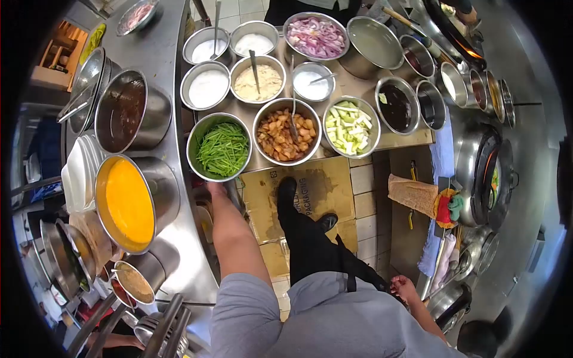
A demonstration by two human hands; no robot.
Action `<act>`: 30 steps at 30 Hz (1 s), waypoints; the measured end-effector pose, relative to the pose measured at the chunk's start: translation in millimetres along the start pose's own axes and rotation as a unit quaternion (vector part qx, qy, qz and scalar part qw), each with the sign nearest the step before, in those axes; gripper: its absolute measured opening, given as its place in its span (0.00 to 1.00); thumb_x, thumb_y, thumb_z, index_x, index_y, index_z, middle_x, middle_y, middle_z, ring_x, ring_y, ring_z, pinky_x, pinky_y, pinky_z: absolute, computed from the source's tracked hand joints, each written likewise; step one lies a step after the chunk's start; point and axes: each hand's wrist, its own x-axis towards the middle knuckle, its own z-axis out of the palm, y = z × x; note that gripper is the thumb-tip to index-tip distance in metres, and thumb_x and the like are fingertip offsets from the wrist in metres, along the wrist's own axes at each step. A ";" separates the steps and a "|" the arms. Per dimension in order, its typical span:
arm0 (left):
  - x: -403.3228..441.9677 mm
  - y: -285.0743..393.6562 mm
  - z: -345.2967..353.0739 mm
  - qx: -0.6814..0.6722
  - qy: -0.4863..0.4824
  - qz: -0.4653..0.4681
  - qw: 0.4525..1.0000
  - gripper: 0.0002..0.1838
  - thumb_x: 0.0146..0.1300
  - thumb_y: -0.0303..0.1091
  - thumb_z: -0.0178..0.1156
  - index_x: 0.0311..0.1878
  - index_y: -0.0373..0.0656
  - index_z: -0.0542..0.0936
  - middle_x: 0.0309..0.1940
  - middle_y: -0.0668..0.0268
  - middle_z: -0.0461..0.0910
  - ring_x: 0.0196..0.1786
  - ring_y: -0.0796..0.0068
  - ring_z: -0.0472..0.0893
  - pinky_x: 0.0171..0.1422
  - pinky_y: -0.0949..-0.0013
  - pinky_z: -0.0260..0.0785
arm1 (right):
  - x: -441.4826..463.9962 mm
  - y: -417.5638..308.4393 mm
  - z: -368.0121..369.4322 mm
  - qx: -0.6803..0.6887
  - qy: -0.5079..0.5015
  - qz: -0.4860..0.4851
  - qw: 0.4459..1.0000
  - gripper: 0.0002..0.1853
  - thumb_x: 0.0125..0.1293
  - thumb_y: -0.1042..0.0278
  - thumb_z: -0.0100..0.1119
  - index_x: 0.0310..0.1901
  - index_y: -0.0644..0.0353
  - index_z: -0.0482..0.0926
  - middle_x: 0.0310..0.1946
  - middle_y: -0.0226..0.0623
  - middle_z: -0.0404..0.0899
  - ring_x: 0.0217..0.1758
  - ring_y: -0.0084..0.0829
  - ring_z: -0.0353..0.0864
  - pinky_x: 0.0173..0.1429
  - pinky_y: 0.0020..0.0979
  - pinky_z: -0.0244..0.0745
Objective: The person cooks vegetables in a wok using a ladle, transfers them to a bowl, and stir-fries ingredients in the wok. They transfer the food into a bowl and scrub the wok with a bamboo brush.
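My left arm reaches forward, and my left hand [216,188] is at the near side of a metal bowl of chopped green vegetable [222,150]. The bowl covers its fingers, so I cannot tell whether it grips the bowl. My right hand [404,289] hangs low by my hip with curled fingers, and nothing shows in it. Beside the green bowl stand a bowl of brown diced meat [287,132] with a spoon [293,122] in it and a bowl of pale green cut pieces [351,127].
Behind are bowls of white powder [208,85], yellowish paste [258,82] and sliced onions [316,37]. Leftward, a steel counter holds a pot of orange liquid [128,204] and a dark sauce pot [121,114]. Woks [477,173] line the right; flattened cardboard [334,191] covers the floor.
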 end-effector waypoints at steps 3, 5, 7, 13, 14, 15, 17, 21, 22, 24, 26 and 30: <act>21.4 -0.1 -0.1 0.007 -0.010 0.018 1.000 0.20 0.64 0.41 0.52 0.55 0.39 0.73 0.46 0.63 0.76 0.45 0.69 0.76 0.44 0.61 0.70 | -4.8 -27.4 4.3 -0.021 0.015 0.051 0.998 0.04 0.68 0.69 0.49 0.38 0.58 0.73 0.25 0.29 0.75 0.23 0.20 0.73 0.26 0.21 0.67; 23.6 -6.8 -3.7 0.016 -0.017 0.043 0.999 0.22 0.63 0.41 0.53 0.56 0.38 0.72 0.48 0.62 0.76 0.47 0.67 0.77 0.47 0.60 0.71 | -5.4 -40.2 9.9 -0.051 0.013 0.045 0.998 0.06 0.69 0.65 0.49 0.39 0.56 0.73 0.26 0.28 0.75 0.25 0.21 0.74 0.27 0.22 0.67; 7.6 -15.2 -7.7 0.010 -0.024 0.082 0.996 0.23 0.63 0.41 0.55 0.57 0.37 0.72 0.50 0.60 0.76 0.49 0.65 0.77 0.50 0.59 0.72 | -5.4 -40.8 13.2 -0.077 0.004 0.040 0.996 0.08 0.69 0.62 0.49 0.40 0.55 0.73 0.26 0.27 0.75 0.26 0.21 0.75 0.28 0.23 0.68; -58.6 -25.4 -13.7 -0.054 0.034 -0.107 0.992 0.19 0.63 0.40 0.53 0.52 0.38 0.75 0.48 0.59 0.77 0.44 0.70 0.79 0.43 0.70 0.71 | 9.5 -43.4 32.6 -0.040 -0.014 0.010 0.999 0.08 0.69 0.63 0.50 0.40 0.58 0.74 0.25 0.28 0.76 0.24 0.20 0.75 0.26 0.22 0.67; -52.7 -24.7 -15.0 -0.051 0.030 -0.106 0.993 0.19 0.63 0.40 0.53 0.52 0.38 0.75 0.48 0.59 0.77 0.44 0.70 0.79 0.43 0.70 0.71 | 2.0 -57.7 41.4 -0.056 -0.007 0.007 0.998 0.08 0.69 0.63 0.49 0.39 0.57 0.74 0.25 0.28 0.76 0.24 0.20 0.75 0.26 0.22 0.67; -40.3 -23.5 -19.6 0.041 0.020 -0.121 0.992 0.21 0.63 0.45 0.53 0.52 0.40 0.76 0.44 0.62 0.79 0.38 0.72 0.79 0.36 0.67 0.70 | -2.0 -66.4 46.9 -0.072 0.000 0.005 0.997 0.08 0.69 0.63 0.49 0.39 0.57 0.74 0.25 0.28 0.76 0.24 0.20 0.75 0.26 0.22 0.67; -1.3 -32.7 -31.2 0.084 -0.012 -0.117 0.990 0.22 0.64 0.50 0.51 0.51 0.42 0.77 0.41 0.65 0.80 0.34 0.71 0.79 0.33 0.66 0.71 | 1.4 -63.4 48.8 -0.063 -0.001 0.003 0.998 0.08 0.69 0.63 0.48 0.39 0.57 0.74 0.25 0.28 0.77 0.24 0.19 0.75 0.26 0.22 0.67; 26.2 -54.1 -64.2 0.061 -0.029 -0.011 0.998 0.24 0.66 0.50 0.48 0.55 0.42 0.75 0.47 0.63 0.78 0.43 0.69 0.78 0.43 0.64 0.70 | 7.9 -48.6 51.4 -0.057 -0.001 -0.019 0.998 0.07 0.69 0.63 0.49 0.38 0.55 0.74 0.26 0.27 0.77 0.24 0.19 0.74 0.26 0.22 0.66; 26.7 -55.2 -68.9 0.051 -0.041 0.026 0.998 0.24 0.66 0.50 0.47 0.56 0.42 0.74 0.50 0.63 0.77 0.46 0.68 0.78 0.46 0.63 0.70 | 8.0 -47.0 53.4 -0.034 0.000 0.001 0.999 0.09 0.68 0.62 0.49 0.36 0.57 0.74 0.26 0.28 0.77 0.25 0.19 0.75 0.28 0.23 0.68; 26.9 -55.6 -43.5 0.025 -0.105 0.087 0.990 0.26 0.67 0.50 0.44 0.59 0.42 0.72 0.54 0.62 0.75 0.52 0.67 0.77 0.53 0.61 0.70 | 2.1 -52.1 61.5 -0.045 0.014 -0.028 0.999 0.10 0.68 0.62 0.49 0.35 0.58 0.75 0.26 0.28 0.77 0.26 0.20 0.76 0.29 0.24 0.69; 70.9 -111.1 -80.9 -0.009 -0.176 0.037 0.984 0.27 0.69 0.47 0.37 0.60 0.35 0.70 0.58 0.55 0.72 0.58 0.60 0.71 0.66 0.59 0.59 | -7.3 -43.8 65.9 -0.098 0.035 -0.090 0.990 0.13 0.68 0.59 0.50 0.35 0.60 0.76 0.24 0.31 0.78 0.26 0.23 0.78 0.32 0.27 0.72; -97.7 -87.3 -44.4 0.252 -0.246 -0.286 0.891 0.23 0.65 0.46 0.46 0.57 0.43 0.71 0.48 0.61 0.75 0.46 0.63 0.77 0.46 0.58 0.72 | 19.7 -0.2 73.8 -0.097 0.108 -0.129 0.981 0.12 0.63 0.58 0.53 0.37 0.59 0.78 0.28 0.35 0.81 0.27 0.26 0.80 0.37 0.30 0.75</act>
